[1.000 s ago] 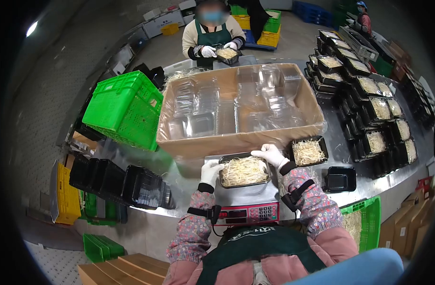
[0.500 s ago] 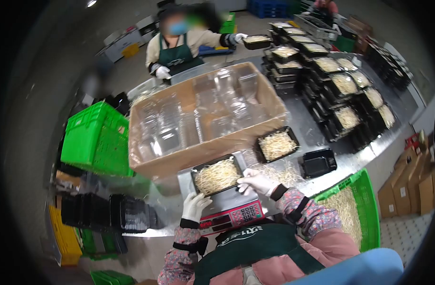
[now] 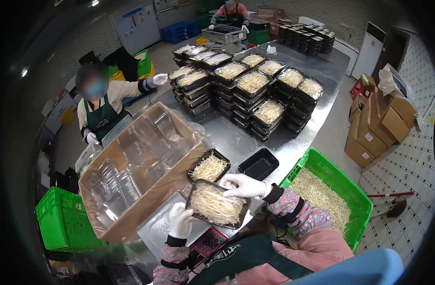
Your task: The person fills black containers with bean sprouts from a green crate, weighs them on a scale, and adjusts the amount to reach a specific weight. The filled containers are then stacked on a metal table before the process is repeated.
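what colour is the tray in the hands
The tray is black, seen best in the head view.

White gloves [image 3: 250,186] cover the left hand [image 3: 180,221] and right hand [image 3: 243,185], meeting black cuffs [image 3: 274,194]. Grey floral sleeves [image 3: 313,219], dotted with small pinkish flowers, carry black straps [image 3: 293,213]. A dark green apron [image 3: 255,265] with white lettering [image 3: 225,253] overlies a pink jacket [image 3: 322,249].

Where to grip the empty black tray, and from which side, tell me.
Probably by the rim at its right end, thumb outside and fingers inside, coming from the right. The empty black tray lies open side up with that rim bare, while a filled tray sits near its left end.
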`<state>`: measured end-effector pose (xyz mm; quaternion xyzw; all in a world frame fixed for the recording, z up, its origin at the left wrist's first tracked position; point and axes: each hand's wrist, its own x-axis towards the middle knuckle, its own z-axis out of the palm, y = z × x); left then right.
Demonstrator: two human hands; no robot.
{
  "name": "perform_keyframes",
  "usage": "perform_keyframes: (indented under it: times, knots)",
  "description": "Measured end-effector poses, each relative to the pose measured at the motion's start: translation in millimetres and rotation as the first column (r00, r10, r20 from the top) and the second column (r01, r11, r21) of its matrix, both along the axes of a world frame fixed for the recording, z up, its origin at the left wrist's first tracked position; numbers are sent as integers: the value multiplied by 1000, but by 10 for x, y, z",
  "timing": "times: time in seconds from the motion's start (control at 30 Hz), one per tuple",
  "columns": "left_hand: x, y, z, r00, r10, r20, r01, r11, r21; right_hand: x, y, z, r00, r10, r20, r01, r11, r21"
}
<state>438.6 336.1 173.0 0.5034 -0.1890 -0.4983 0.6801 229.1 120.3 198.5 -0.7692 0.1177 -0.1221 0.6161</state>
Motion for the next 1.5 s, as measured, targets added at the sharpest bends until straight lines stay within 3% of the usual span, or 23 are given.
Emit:
perform_keyframes:
  times: [0.07,0.1,0.13,0.17,0.2,0.23,0.3,0.37,0.4,0.47,0.53,0.67,0.73,0.8,0.87,0.97,1.13,1.23,1.27,1.4,1.43,1.47,1.5]
  knots:
    - [-93,-318,-58,998,-52,43,54,996,-69,-160,-249,-157,980,-200,20,189,948,257]
    - [-140,-449,-52,998,-56,42,59,996,-70,-309,-397,84,945,-324,-37,325,927,188]
    - [-181,-556,-46,995,-29,91,37,996,-80,-415,-534,198,854,-516,-64,515,821,246]
    - [-200,-618,-62,990,1,139,11,996,-88,-493,-767,174,745,-664,57,634,733,248]
    - [-196,-654,-97,990,7,138,4,997,-82,-526,-1143,-80,568,-774,279,705,633,320]
    - [-180,-686,-147,981,63,184,-67,998,17,-578,-1422,-63,391,-880,270,778,472,414]
    - [-136,-727,-306,959,145,243,-178,976,123,-618,-2167,-346,92,-903,421,843,295,450]
    - [-165,-791,-341,950,160,269,-216,957,192,-667,-2823,-592,19,-978,210,834,132,536]
    - [-174,-813,-372,942,162,292,-239,939,248,-630,-2834,-464,50,-997,55,886,70,459]
    - [-83,-864,-620,935,144,324,-241,929,282,-647,-3551,-1276,-181,-959,218,970,-137,203]
    - [-10,-898,-885,913,157,376,-288,901,325,-566,-3092,-610,-48,-999,8,882,-38,469]
    - [79,-1002,-1172,910,122,397,-305,844,441,-807,-2942,-636,259,-964,65,728,239,643]
    - [104,-1082,-1277,938,178,298,-306,828,470,-792,-2550,-412,176,-984,38,746,159,646]
    - [77,-1216,-1341,937,260,232,-343,805,485,-880,-2314,-482,197,-980,27,743,167,649]
    - [89,-1318,-1288,961,197,193,-260,881,396,-1004,-2107,-587,308,-951,18,703,240,669]
    - [126,-1387,-1509,939,331,90,-343,912,226,-1130,-1831,-611,426,-905,21,666,329,669]
    - [-53,-1165,-986,938,233,256,-273,952,135,-1206,-1400,-483,460,-886,51,700,397,594]
    - [15,-839,-633,958,286,20,-286,952,108,-1044,-1165,-518,516,-856,27,707,443,552]
    - [50,-679,-582,958,285,33,-287,957,34,-964,-1101,-574,559,-828,29,676,476,562]
    - [488,172,-360,905,402,139,-410,911,34,-271,-473,-559,724,-689,-25,672,697,250]
    - [604,418,-248,883,446,147,-454,891,21,-23,-296,-662,786,-615,54,617,786,-37]
    - [659,658,-34,861,486,149,-493,870,12,233,57,-487,838,-544,46,544,825,-153]
    - [745,887,39,811,561,165,-567,824,-16,459,295,-568,895,-414,169,445,790,-421]
